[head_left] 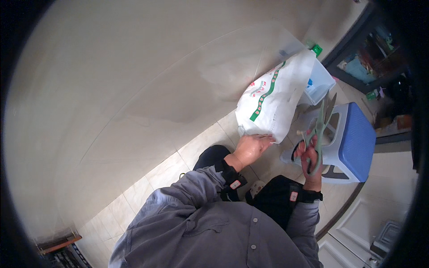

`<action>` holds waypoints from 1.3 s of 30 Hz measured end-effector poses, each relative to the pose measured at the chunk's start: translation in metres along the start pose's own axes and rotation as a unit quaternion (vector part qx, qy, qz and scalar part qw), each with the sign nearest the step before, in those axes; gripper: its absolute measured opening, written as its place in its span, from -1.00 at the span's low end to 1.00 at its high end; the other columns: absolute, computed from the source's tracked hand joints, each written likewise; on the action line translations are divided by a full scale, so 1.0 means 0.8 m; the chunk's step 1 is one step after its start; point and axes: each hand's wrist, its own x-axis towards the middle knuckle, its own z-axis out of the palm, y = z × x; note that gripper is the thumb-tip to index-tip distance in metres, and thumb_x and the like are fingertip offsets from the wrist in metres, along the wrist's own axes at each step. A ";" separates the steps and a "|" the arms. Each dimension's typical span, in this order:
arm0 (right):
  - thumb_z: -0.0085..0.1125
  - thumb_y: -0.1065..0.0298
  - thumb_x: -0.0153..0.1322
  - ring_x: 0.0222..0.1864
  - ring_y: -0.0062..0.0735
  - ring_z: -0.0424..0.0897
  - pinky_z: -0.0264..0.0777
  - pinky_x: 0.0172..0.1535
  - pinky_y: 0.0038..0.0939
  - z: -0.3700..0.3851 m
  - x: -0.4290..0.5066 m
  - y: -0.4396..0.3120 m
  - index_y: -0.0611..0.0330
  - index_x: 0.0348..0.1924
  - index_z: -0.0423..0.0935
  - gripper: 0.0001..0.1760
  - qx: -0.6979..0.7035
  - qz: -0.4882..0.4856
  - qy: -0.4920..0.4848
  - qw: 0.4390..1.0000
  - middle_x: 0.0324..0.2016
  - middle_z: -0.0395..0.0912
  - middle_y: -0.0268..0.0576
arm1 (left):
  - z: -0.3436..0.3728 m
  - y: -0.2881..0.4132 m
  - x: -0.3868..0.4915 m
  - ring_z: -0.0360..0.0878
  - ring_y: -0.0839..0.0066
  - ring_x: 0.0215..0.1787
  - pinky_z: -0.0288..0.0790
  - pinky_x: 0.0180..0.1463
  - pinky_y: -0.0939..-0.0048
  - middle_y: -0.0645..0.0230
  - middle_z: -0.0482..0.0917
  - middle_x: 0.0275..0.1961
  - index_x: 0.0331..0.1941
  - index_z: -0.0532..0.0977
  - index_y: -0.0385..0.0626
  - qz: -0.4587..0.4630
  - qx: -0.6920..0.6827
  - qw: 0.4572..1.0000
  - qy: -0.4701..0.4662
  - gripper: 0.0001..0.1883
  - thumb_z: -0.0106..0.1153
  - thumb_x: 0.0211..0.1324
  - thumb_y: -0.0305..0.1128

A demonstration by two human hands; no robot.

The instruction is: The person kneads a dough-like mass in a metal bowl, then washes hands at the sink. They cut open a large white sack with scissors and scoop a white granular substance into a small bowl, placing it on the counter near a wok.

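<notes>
My left hand (pixel 253 147) grips the near end of a white woven sack (pixel 285 90), which bears a green stripe and red printing. The sack slants away from me against the wall, its far end by a pale plastic bin. In my right hand (pixel 310 155) is a pair of pale green scissors (pixel 320 125). Their blades point away from me, slightly apart, to the right of the sack. My fingers are at the handle loops.
A plastic stool (pixel 357 144) with a blue seat lies to the right. Behind the sack is a pale plastic bin (pixel 322 82) near a green cap (pixel 316 50). A bare wall (pixel 150 67) rises on the left above floor tiles (pixel 181 160). White cabinet doors (pixel 362 221) stand lower right.
</notes>
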 end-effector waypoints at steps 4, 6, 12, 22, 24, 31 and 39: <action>0.23 0.41 0.29 -0.31 -0.58 0.40 0.32 -0.27 -0.57 0.009 0.037 0.025 0.20 0.16 0.18 -0.38 -0.197 -0.028 0.123 0.972 -0.37 0.38 -0.31 | -0.003 -0.009 0.004 0.58 0.36 -0.09 0.49 -0.13 0.33 0.39 0.60 -0.08 -0.18 0.56 0.04 0.006 0.018 0.999 -0.037 -0.82 0.07 0.14 -0.31; 0.26 0.41 0.28 -0.30 -0.58 0.41 0.32 -0.24 -0.60 0.009 0.050 0.038 0.17 0.12 0.20 -0.39 -0.224 -0.049 0.137 0.964 -0.36 0.38 -0.32 | -0.001 -0.011 0.002 0.59 0.36 -0.09 0.50 -0.14 0.34 0.42 0.60 -0.09 -0.18 0.56 0.05 0.034 0.005 0.999 -0.023 -0.82 0.08 0.13 -0.30; 0.26 0.44 0.23 -0.27 -0.43 0.51 0.38 -0.23 -0.45 0.014 0.061 0.068 0.22 0.11 0.22 -0.38 -0.331 0.048 0.147 0.931 -0.28 0.54 -0.12 | -0.001 -0.011 0.013 0.61 0.33 -0.23 0.48 -0.23 0.33 0.38 0.64 -0.22 -0.32 0.57 0.05 0.104 0.016 0.994 -0.034 -0.88 0.11 0.06 -0.28; 0.24 0.40 0.24 -0.39 -0.36 0.54 0.40 -0.29 -0.37 0.019 0.024 0.066 0.07 0.06 0.26 -0.45 -0.405 0.089 0.152 0.897 -0.43 0.55 -0.15 | -0.075 -0.046 0.311 0.43 0.47 0.07 0.26 0.14 0.48 0.23 0.52 0.04 0.07 0.41 -0.20 -0.016 -0.236 0.970 -0.058 -0.57 -0.01 0.25 -0.14; 0.24 0.41 0.24 -0.41 -0.46 0.52 0.40 -0.30 -0.42 0.021 0.018 0.069 0.08 0.04 0.26 -0.47 -0.402 0.083 0.154 0.899 -0.47 0.53 -0.18 | -0.052 -0.035 0.367 0.26 0.37 0.24 0.13 0.27 0.43 0.12 0.36 0.19 0.19 0.27 -0.21 -0.079 -0.195 0.973 -0.099 -0.39 0.01 0.20 -0.01; 0.23 0.41 0.25 -0.46 -0.47 0.49 0.39 -0.33 -0.44 0.031 0.010 0.051 0.16 0.03 0.26 -0.48 -0.298 0.128 0.177 0.929 -0.52 0.49 -0.19 | 0.019 -0.022 0.395 0.35 0.21 0.19 0.20 0.21 0.31 0.02 0.39 0.14 0.15 0.29 -0.24 -0.106 -0.038 0.947 -0.301 -0.24 0.01 0.09 0.19; 0.21 0.48 0.24 -0.43 -0.43 0.51 0.39 -0.33 -0.41 0.027 0.011 0.060 0.15 0.05 0.25 -0.46 -0.284 0.117 0.169 0.937 -0.48 0.51 -0.17 | -0.002 -0.103 0.246 0.54 0.42 -0.26 0.38 -0.10 0.43 0.20 0.61 -0.30 -0.15 0.51 -0.35 -0.264 -0.139 0.951 -0.078 -0.40 0.00 0.17 0.10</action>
